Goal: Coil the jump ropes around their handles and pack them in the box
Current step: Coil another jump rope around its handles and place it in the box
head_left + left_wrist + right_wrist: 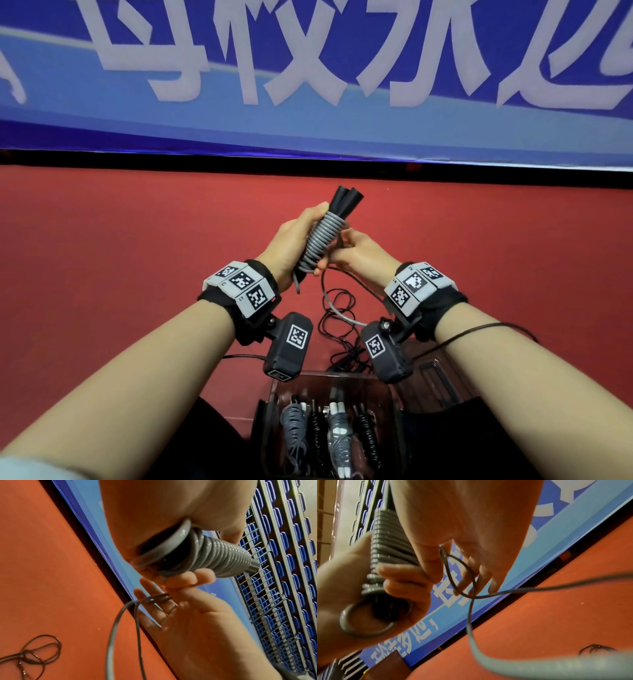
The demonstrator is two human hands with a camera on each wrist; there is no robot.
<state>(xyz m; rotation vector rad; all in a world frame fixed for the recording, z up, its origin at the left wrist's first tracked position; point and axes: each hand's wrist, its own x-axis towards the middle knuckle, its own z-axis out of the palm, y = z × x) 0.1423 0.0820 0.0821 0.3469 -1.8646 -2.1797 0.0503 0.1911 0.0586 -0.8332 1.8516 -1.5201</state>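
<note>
In the head view my left hand grips a bundle of black handles held upright over the red floor. A grey jump rope is wound round them in tight turns. My right hand is against the bundle's right side and pinches the rope's loose tail, which drops to the floor. The right wrist view shows that tail looping over my right fingers, beside the coil. From the left wrist I see the coil under my left palm. The box is near my body.
The dark clear box holds several coiled ropes, grey and black. A thin black cord lies in loops on the red floor between my wrists. A blue banner runs along the far edge of the floor.
</note>
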